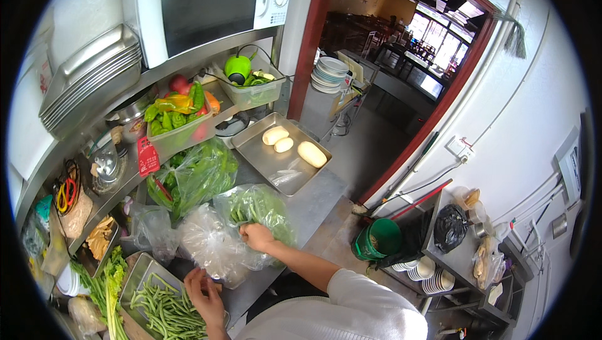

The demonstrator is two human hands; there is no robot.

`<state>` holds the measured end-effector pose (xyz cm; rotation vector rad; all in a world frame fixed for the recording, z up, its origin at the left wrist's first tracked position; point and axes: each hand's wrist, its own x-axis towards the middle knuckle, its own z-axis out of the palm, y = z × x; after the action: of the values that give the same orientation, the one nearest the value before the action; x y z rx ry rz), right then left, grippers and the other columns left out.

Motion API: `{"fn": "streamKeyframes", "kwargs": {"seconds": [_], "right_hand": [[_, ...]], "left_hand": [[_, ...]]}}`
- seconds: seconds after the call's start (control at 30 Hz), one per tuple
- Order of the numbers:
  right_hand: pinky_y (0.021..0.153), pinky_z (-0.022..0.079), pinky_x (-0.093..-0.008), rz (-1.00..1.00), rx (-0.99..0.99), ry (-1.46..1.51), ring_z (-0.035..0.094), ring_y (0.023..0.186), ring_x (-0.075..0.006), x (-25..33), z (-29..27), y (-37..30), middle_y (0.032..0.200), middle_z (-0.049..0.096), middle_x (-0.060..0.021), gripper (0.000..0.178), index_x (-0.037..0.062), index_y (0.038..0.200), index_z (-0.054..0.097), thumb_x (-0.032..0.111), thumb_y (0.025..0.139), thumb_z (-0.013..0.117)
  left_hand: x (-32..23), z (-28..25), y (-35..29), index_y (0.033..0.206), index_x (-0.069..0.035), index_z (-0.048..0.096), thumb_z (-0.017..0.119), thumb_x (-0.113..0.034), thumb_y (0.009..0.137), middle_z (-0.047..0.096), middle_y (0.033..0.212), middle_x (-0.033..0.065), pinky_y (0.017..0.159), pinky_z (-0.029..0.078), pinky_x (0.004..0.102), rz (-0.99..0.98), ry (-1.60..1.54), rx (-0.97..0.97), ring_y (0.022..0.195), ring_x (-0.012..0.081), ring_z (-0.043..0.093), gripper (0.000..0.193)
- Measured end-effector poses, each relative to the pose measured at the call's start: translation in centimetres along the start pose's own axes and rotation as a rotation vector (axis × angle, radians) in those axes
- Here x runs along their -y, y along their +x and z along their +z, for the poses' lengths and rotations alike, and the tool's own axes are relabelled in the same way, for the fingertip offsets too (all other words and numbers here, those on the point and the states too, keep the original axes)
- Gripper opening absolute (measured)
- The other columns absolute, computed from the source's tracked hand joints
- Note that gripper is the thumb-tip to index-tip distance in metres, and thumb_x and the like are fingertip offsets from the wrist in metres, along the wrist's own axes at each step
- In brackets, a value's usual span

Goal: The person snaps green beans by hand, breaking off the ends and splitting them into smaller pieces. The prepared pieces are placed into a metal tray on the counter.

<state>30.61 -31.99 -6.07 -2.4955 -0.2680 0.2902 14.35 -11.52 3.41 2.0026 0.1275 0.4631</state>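
Note:
My right hand [257, 238] is closed on a clear plastic bag, between two bags lying side by side. One clear plastic bag [260, 208] holds green vegetables; the other, a whitish bag [210, 243], is crumpled, and its contents are hard to make out. My left hand [204, 293] has its fingers loosely bent and apart, close to the near edge of the whitish bag. Beside it, a metal tray [135, 275] holds green beans [166, 308]. Celery [110, 290] lies left of that tray. Farther back sits a bag of leafy greens [200, 174].
A metal tray [246, 152] with peeled pale vegetables [311, 154] stands at the back of the steel counter [323, 199]. Tubs of peppers [182, 136] line the shelf below a microwave [210, 8]. A green bucket [378, 240] stands on the floor at right, by the doorway.

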Motion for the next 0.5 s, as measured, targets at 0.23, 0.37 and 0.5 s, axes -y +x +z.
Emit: {"fn": "streamKeyframes", "kwargs": {"seconds": [0.23, 0.37, 0.5], "right_hand": [[0.071, 0.053, -0.0354, -0.04, -0.164, 0.216, 0.069, 0.078, -0.0273, -1.6, -3.8, -2.9, 0.087, 0.072, -0.0093, 0.018, 0.0078, 0.092, 0.071, 0.019, 0.078, 0.076], [0.07, 0.053, -0.0334, -0.125, -0.312, 0.443, 0.068, 0.077, -0.0256, 3.0, -8.8, -5.3, 0.086, 0.071, -0.0101, 0.015, 0.0045, 0.092, 0.071, 0.012, 0.08, 0.075], [0.072, 0.052, -0.0356, -0.467, -0.48, 0.377, 0.064, 0.081, -0.0262, 7.0, -12.1, -5.3, 0.086, 0.068, -0.0093, 0.013, 0.0045, 0.091, 0.07, 0.011, 0.081, 0.074]], "left_hand": [[-0.4, 2.6, -0.4, 0.111, -0.001, 0.061, 0.055, 0.002, 0.089, 0.054, 0.118, 0.0124, 0.067, 0.048, 0.0262, -0.055, -0.089, 0.166, 0.086, 0.0183, 0.059, 0.024], [-0.7, 4.0, 0.6, 0.113, 0.0, 0.06, 0.055, 0.005, 0.086, 0.055, 0.115, 0.0151, 0.071, 0.048, 0.0289, 0.054, -0.108, 0.227, 0.089, 0.0215, 0.059, 0.027], [-1.6, 5.1, 2.0, 0.119, 0.001, 0.055, 0.057, 0.006, 0.083, 0.055, 0.114, 0.016, 0.073, 0.048, 0.0286, 0.088, -0.131, 0.247, 0.09, 0.0214, 0.058, 0.036]]}}
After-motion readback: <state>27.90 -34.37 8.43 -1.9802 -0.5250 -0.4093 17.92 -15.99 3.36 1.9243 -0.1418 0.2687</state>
